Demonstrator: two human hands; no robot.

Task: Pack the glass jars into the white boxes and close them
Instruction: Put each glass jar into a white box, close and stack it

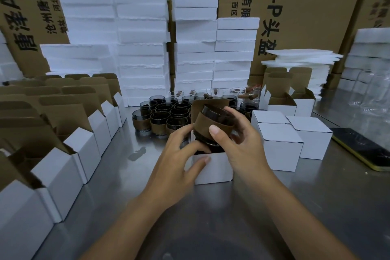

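Note:
My right hand [238, 143] grips a dark glass jar with a brown sleeve [207, 124], tilted over the mouth of an open white box [213, 168] at the table's middle. My left hand [179, 154] holds that box at its left top edge, thumb pressed on the front wall. The box's brown lid flap [209, 103] stands up behind the jar. Several more dark jars [166, 116] are clustered behind. Three shut white boxes [280, 143] sit to the right.
Rows of open white boxes [69, 154] with raised flaps line the left side. Two more open boxes [282, 101] stand back right. White foam stacks [143, 48] and brown cartons fill the back. A phone [363, 148] lies at the right on the steel table [316, 196].

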